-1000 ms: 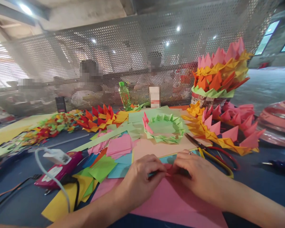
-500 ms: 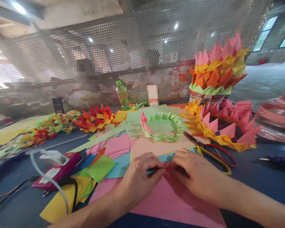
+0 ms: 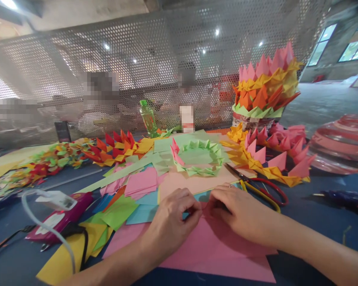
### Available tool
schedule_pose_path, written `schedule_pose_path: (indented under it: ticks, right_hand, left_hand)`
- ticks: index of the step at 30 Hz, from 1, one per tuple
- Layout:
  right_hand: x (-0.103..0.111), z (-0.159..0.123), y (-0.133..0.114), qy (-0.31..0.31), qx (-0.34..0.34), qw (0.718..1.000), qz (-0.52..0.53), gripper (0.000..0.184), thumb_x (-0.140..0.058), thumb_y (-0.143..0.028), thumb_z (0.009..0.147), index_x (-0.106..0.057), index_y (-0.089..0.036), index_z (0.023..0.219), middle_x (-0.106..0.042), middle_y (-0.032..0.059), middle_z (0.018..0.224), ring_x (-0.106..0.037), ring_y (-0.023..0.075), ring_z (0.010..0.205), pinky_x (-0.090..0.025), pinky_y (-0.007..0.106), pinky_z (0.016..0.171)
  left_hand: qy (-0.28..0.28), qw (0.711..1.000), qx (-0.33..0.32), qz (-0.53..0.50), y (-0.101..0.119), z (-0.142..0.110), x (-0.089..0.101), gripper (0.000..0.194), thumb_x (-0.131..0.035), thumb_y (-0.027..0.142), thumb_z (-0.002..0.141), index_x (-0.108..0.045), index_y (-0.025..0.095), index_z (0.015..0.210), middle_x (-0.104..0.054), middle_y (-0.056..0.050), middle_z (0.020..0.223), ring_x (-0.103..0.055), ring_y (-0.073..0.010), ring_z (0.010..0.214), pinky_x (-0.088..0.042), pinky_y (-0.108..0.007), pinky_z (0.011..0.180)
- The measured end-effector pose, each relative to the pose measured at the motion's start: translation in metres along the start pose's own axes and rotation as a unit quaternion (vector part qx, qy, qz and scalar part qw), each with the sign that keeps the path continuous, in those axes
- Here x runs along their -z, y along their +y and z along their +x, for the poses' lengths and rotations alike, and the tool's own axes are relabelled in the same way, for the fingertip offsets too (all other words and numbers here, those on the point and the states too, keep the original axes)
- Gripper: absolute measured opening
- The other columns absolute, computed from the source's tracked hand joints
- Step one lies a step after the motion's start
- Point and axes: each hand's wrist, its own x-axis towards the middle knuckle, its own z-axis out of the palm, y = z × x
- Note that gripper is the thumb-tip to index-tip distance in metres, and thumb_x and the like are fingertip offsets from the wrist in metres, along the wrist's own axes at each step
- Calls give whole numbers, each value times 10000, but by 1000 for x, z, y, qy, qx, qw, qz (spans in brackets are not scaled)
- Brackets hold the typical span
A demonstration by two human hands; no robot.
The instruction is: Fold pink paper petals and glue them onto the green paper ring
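Both hands meet over a large pink sheet (image 3: 226,254) at the front of the table. My left hand (image 3: 177,214) pinches one end of a small pink paper piece (image 3: 205,205). On its other end the fingers of my right hand (image 3: 232,206) are closed, and most of the piece is hidden by the fingers. Beyond them a ring of folded green paper (image 3: 199,172) lies on pale sheets, with a pink folded point (image 3: 176,153) on its left side. Pink paper squares (image 3: 141,182) are stacked left of the ring.
Scissors with red and yellow handles (image 3: 256,190) lie beside my right hand. A purple power strip (image 3: 59,222) with cables is at left. Folded yellow-and-pink petals (image 3: 268,163), a tall paper lotus (image 3: 262,87) and a green bottle (image 3: 149,119) stand farther back.
The view has shifted slightly to the right, so things appear farther left. Both hands stay together, and less of the small pink paper piece shows between the fingers.
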Motion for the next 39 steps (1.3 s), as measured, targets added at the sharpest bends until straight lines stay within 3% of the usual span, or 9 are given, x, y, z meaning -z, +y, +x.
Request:
schedule_pose_path:
  ticks: [6,12,21,39]
  right_hand:
    - [4,2,0,0,-4,1000,9,187,-534,-39,908,-600,-180,805,-651,16,833,-577,186,826,-395,305,739]
    - [0,1,-1,8,-10,1000,13,105,-645,-242,936,-615,-191,849,-672,21,858,-586,204,835,-394,310,719]
    - [-1,-1,-1,8,-10,1000,14,74,-666,-136,882,-624,-194,867,-679,14,886,-587,194,843,-385,293,707]
    - [-3,1,-1,5,-7,1000,-4,119,-630,-156,940,-590,-185,832,-662,13,868,-572,198,831,-366,314,714]
  left_hand:
    - [-4,1000,-11,5,0,1,-1,191,-587,50,876,-598,177,733,-580,-1,764,-540,-155,761,-395,-280,695]
    - [-3,1000,-18,10,1,1,0,198,-586,32,869,-590,175,732,-574,3,760,-536,-151,757,-393,-276,692]
    - [0,1000,-11,26,-1,1,-2,207,-585,30,873,-565,178,729,-574,0,765,-526,-165,768,-387,-289,700]
    - [-6,1000,-5,2,-2,0,0,204,-609,40,935,-577,171,782,-608,11,815,-564,-149,816,-403,-274,754]
